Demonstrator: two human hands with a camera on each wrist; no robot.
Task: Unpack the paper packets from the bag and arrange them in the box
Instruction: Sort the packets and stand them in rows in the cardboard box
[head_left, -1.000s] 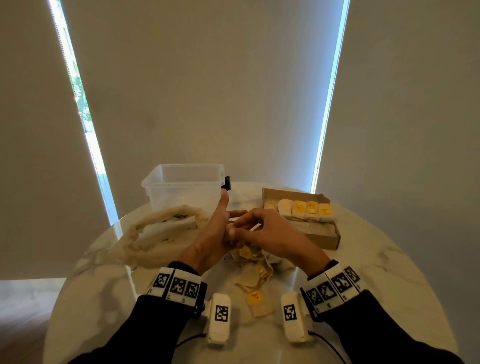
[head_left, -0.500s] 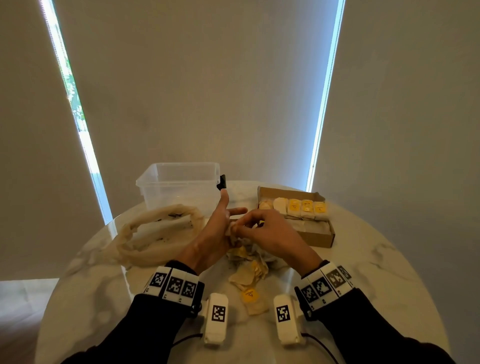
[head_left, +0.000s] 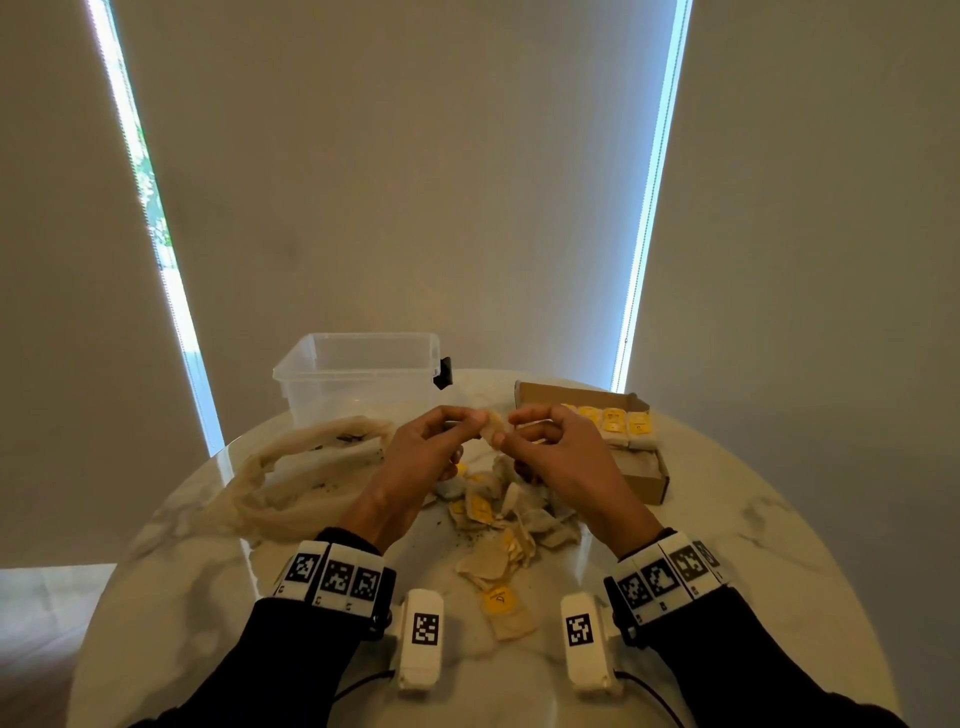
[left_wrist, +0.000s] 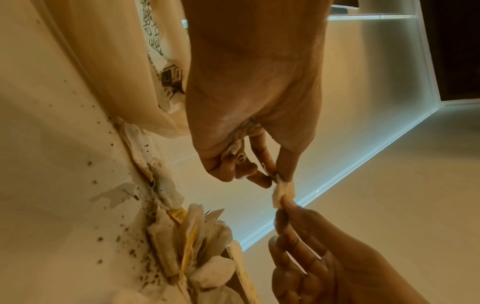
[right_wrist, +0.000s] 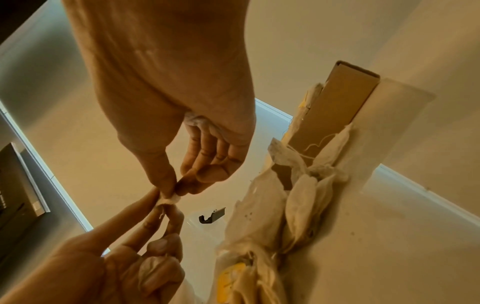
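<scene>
Both hands up over the table (head_left: 753, 525), sharing one small crumpled paper packet (head_left: 492, 427). Left hand (head_left: 423, 457) pinches its left end, thumb and forefinger; right hand (head_left: 558, 454) pinches the right end the same way. So each grip is clamped on that packet, held in the air above the pile. Left hand also has another packet tucked under its curled lower fingers, seen from the right wrist.

Below: loose pile of packets (head_left: 498, 519), thin soft off-white paper, some with round yellow tags; print on the tags too small to read. Dark crumbs scattered around them.

Right: brown cardboard box (head_left: 655, 480), a row of packets standing along its far side, yellow labels up.

Left: limp beige bag (head_left: 291, 478), black print on it, not legible. Behind it a clear plastic tub (head_left: 358, 376), dark clip on its right edge.
</scene>
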